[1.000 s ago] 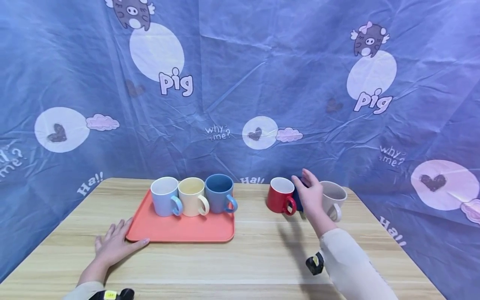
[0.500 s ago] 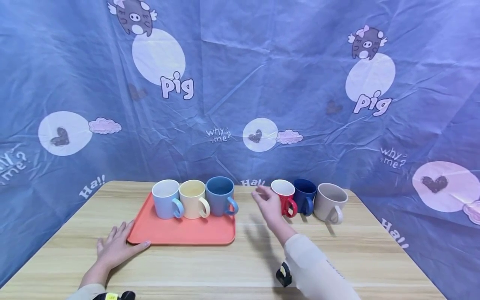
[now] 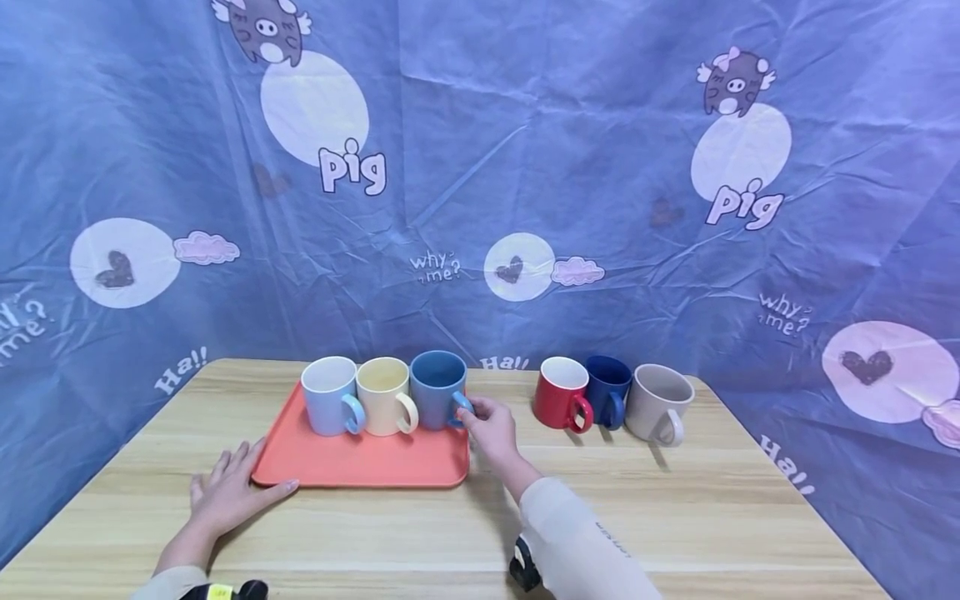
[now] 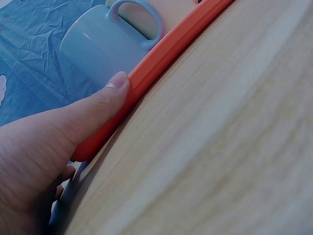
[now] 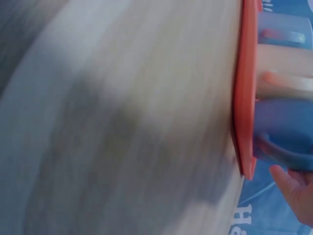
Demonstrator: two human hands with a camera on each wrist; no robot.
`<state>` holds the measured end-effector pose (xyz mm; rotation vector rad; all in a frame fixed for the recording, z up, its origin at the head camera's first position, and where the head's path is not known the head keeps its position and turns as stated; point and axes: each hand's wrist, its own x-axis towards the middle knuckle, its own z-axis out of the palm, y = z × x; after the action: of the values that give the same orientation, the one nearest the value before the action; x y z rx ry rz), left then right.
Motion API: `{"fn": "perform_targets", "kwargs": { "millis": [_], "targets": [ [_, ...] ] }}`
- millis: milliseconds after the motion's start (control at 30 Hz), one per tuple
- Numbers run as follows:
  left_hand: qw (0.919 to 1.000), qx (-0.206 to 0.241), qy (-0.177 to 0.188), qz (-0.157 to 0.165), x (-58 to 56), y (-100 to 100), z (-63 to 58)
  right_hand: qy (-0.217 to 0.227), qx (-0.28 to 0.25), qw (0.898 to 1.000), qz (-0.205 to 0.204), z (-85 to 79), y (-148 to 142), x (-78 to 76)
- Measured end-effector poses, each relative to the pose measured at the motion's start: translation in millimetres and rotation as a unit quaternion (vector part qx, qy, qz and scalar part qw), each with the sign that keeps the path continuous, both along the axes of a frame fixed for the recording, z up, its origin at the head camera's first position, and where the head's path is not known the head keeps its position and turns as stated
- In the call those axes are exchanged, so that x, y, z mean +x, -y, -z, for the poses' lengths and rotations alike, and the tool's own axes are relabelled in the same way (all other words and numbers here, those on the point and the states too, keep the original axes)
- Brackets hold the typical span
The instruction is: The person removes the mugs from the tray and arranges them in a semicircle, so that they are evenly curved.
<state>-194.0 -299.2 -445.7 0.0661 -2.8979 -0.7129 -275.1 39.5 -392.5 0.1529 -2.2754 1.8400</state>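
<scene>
Three mugs stand in a row on the orange tray (image 3: 360,465): a light blue mug (image 3: 327,404), a cream mug (image 3: 381,404) and a darker blue mug (image 3: 437,400). My right hand (image 3: 491,429) is at the tray's right side, thumb and fingertips right at the darker blue mug's handle; I cannot tell whether they pinch it. In the right wrist view that handle (image 5: 286,155) is blurred just above the thumb. With fingers spread, my left hand (image 3: 228,493) rests at the tray's front left corner. Its thumb (image 4: 105,100) lies against the rim in the left wrist view.
On the wooden table (image 3: 420,542), right of the tray, stand a red mug (image 3: 557,404), a navy mug (image 3: 603,392) and a grey mug (image 3: 652,412), side by side near the back edge. A blue printed cloth (image 3: 465,208) hangs behind.
My right hand has moved left from the navy mug, passing in front of the red one, to the darker blue mug's handle. The left hand and the mugs stay where they were.
</scene>
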Motion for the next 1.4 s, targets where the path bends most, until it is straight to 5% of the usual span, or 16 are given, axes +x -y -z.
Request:
{"fn": "perform_targets", "kwargs": {
  "millis": [533, 933, 1067, 1400],
  "targets": [
    [1.0000, 0.006, 0.002, -0.001, 0.1, -5.4, -7.6, 0.038, -0.015, 0.996, 0.075, -0.2, 13.6, -7.6],
    [0.9999, 0.006, 0.011, -0.005, 0.6, -2.5, -5.2, 0.081, -0.058, 0.992, 0.079, -5.3, 16.6, -3.0],
    [1.0000, 0.002, 0.009, -0.003, -0.3, -1.5, -3.9, 0.078, -0.078, 0.991, 0.079, 6.5, 12.7, -11.9],
    [0.9999, 0.003, 0.012, -0.004, -0.6, -1.4, -4.9, 0.048, -0.138, 0.987, 0.073, -29.7, -2.1, 3.5]
  ]
}}
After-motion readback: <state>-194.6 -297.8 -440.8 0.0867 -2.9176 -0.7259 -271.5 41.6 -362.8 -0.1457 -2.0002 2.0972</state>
